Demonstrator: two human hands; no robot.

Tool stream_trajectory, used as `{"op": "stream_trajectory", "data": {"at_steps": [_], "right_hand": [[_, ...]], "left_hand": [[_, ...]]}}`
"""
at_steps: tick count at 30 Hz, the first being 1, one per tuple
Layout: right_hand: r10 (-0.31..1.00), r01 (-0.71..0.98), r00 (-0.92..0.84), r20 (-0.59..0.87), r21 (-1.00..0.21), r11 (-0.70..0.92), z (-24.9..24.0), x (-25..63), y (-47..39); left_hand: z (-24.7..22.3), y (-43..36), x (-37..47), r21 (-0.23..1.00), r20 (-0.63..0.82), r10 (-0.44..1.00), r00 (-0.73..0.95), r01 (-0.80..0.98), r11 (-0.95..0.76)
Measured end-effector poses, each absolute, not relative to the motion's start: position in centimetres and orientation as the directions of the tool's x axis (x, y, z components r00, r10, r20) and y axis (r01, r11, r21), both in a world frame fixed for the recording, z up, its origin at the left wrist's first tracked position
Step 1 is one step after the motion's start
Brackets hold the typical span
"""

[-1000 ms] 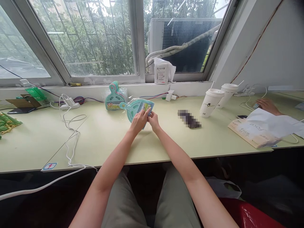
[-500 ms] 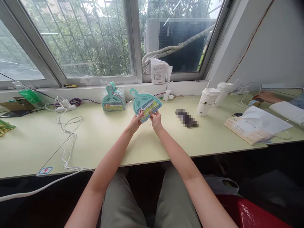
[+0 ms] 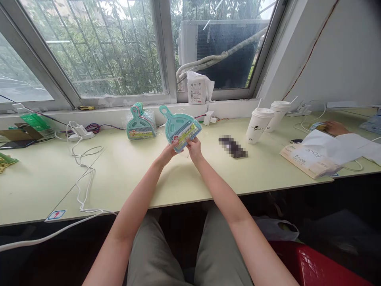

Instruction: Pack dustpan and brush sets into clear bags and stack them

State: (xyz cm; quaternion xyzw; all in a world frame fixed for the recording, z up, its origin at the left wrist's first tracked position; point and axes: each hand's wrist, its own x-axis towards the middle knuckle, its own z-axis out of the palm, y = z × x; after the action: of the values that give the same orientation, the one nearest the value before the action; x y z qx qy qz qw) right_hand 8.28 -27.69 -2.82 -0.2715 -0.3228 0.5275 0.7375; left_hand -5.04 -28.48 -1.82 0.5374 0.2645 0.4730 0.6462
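A teal dustpan set in clear wrap, with a yellow-green label and a blue brush along its lower edge, is held above the table, its handle tilted to the upper left. My left hand grips its lower left edge, thumb on the front. My right hand grips the lower right edge in the same way. Behind and to the left, a row of similar wrapped dustpan sets stands upright against the wall below the sill. The fingers behind the held set are hidden.
Two white lidded cups with straws stand to the right, behind a blurred dark object. A tissue pack lies near the right edge. White cables cross the table's left side. Another person's hand rests at far right.
Both my hands still hold the dustpan set, almost unmoved. The view has shifted slightly. At far right, the other person's arm and white sleeve have moved.
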Motion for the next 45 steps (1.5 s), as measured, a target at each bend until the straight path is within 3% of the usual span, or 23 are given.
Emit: {"op": "stream_trajectory", "data": {"at_steps": [5, 9, 13, 14, 16, 19, 21, 24, 31, 38, 45], "right_hand": [[0.959, -0.599, 0.225, 0.170, -0.752, 0.274, -2.7, 8.4, -27.6], [0.994, -0.601, 0.095, 0.047, -0.794, 0.094, -2.9, 9.1, -26.6], [1.000, -0.367, 0.012, -0.020, -0.930, -0.014, -3.2, 11.0, -25.9], [0.998, -0.246, 0.062, 0.006, -0.969, 0.021, -3.2, 11.5, -25.9], [0.964, 0.065, 0.169, 0.205, -0.978, 0.196, -3.3, 12.4, -26.3], [0.818, 0.471, 0.082, 0.570, -0.745, 0.472, -3.3, 12.8, -27.1], [0.760, 0.567, -0.021, 0.649, -0.618, 0.544, -3.3, 12.7, -27.4], [0.752, 0.546, -0.022, 0.659, -0.622, 0.562, -3.5, 12.5, -27.3], [0.797, 0.216, 0.135, 0.588, -0.803, 0.555, -4.3, 13.0, -25.9], [0.805, 0.316, 0.298, 0.513, -0.849, 0.424, -5.3, 12.1, -25.3], [0.966, 0.059, 0.210, 0.151, -0.988, 0.141, -6.6, 12.8, -24.0]], "left_hand": [[-1.9, -28.6, -4.8, 0.956, 0.164, 0.951, 0.263, -0.278, -0.088], [-2.3, -27.8, -5.4, 0.981, 0.133, 0.964, 0.229, -0.170, -0.095], [-2.4, -26.6, -7.4, 0.962, 0.072, 0.992, 0.106, -0.271, -0.041], [-2.3, -26.3, -8.0, 0.957, 0.043, 0.997, 0.063, -0.290, -0.023], [-2.2, -25.9, -9.5, 0.946, -0.007, 1.000, 0.016, -0.324, 0.012], [-2.1, -25.7, -11.2, 0.933, -0.052, 0.997, 0.065, -0.354, 0.072], [-2.2, -25.7, -11.8, 0.931, -0.075, 0.992, 0.104, -0.349, 0.107], [-2.6, -25.7, -12.1, 0.943, -0.079, 0.984, 0.161, -0.307, 0.126], [-3.0, -25.9, -12.2, 0.990, -0.131, 0.908, 0.398, 0.006, 0.140], [-1.7, -27.3, -11.1, 0.990, -0.048, 0.865, 0.499, 0.140, -0.026], [-1.7, -27.2, -10.7, 0.984, -0.037, 0.924, 0.380, 0.174, -0.032]]}}
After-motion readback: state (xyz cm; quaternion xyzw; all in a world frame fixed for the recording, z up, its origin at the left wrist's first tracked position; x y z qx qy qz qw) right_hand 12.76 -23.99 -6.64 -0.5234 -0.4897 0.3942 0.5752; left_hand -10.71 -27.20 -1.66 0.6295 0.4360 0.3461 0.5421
